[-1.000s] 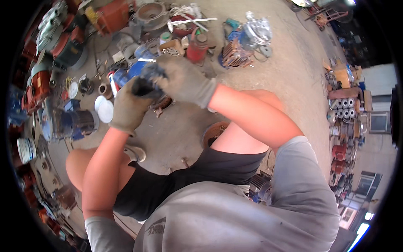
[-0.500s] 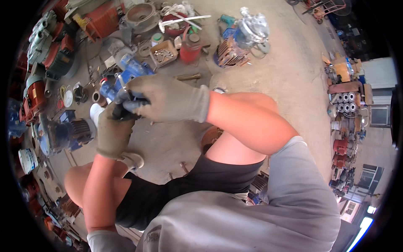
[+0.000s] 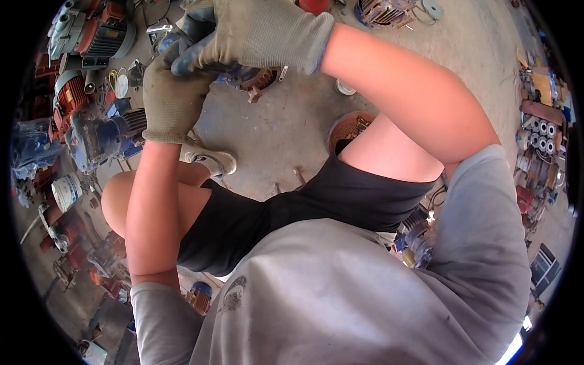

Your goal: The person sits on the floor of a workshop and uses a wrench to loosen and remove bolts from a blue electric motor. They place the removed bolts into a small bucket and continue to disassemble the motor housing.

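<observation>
Both my hands wear grey-brown work gloves with dark coated fingers, and they are pressed together near the upper edge. My left hand (image 3: 175,100) is closed, knuckles up, its fingertips tucked beneath the other hand. Reaching across from the right, my right hand (image 3: 252,33) has its fingers curled down over the left fingers. Whatever lies between them is hidden by the gloves. Just below and behind the right glove show a blue part (image 3: 229,78) and a rusty brown ring-shaped part (image 3: 263,80) on the floor, both partly covered.
Motors crowd the left: a dark green one (image 3: 100,39), a red one (image 3: 70,91) and a blue one (image 3: 91,143). A white bucket (image 3: 66,191) stands below them. A brown basket (image 3: 348,126) sits by my right knee. More machine parts (image 3: 541,137) line the far right.
The view has tilted down toward my body, so hands and floor items sit higher in the picture. A slim metal piece seen at my fingers earlier no longer shows. Both hands stay together.
</observation>
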A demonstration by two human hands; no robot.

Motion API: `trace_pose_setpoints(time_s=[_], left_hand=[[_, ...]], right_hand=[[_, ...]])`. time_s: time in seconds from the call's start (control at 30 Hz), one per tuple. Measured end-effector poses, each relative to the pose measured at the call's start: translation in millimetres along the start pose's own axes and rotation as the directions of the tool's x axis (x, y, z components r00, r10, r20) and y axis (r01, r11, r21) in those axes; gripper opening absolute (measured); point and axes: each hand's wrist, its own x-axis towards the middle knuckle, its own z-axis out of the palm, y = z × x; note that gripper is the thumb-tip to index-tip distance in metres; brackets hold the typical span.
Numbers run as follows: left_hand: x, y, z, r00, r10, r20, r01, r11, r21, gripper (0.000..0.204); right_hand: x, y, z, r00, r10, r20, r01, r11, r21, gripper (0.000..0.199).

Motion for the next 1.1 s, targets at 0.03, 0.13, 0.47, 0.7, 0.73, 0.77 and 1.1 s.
trace_pose_setpoints(time_s=[0.03,0.13,0.47,0.7,0.73,0.77,1.1], left_hand=[[0.3,-1.0,-2.9,1.000,-0.021,0.015,0.020,0.998,0.053,0.035],[2.2,-10.9,-7.2,0.953,0.289,0.095,-0.301,0.943,0.142,0.024],[-19.1,6.6,1.1,0.980,-0.190,0.064,0.200,0.921,-0.333,0.020],[-10.0,9.3,-11.3,0.984,-0.167,0.061,0.170,0.984,-0.047,0.021],[-10.2,5.6,-9.0,0.991,-0.116,0.071,0.116,0.993,-0.004,0.020],[-10.4,-0.4,-4.3,0.994,-0.065,0.083,0.062,0.997,0.039,0.020],[-16.8,15.2,-1.2,0.989,0.127,0.077,-0.115,0.982,-0.151,0.026]], right_hand=[[-1.4,-3.4,-1.6,1.000,0.023,0.008,-0.023,0.998,0.060,0.048],[-6.5,-15.0,25.6,0.957,0.176,-0.232,-0.164,0.984,0.072,0.046],[-7.1,-16.5,33.8,0.960,0.111,-0.257,-0.147,0.981,-0.125,0.050],[-3.4,-18.2,29.4,0.949,0.013,-0.315,-0.035,0.997,-0.063,0.048],[-5.6,-19.9,26.5,0.934,-0.064,-0.351,0.046,0.997,-0.058,0.046],[-5.0,-16.2,23.2,0.942,-0.142,-0.304,0.141,0.990,-0.024,0.043],[-7.3,-75.8,-26.7,0.993,-0.085,0.083,0.114,0.869,-0.481,0.038]])
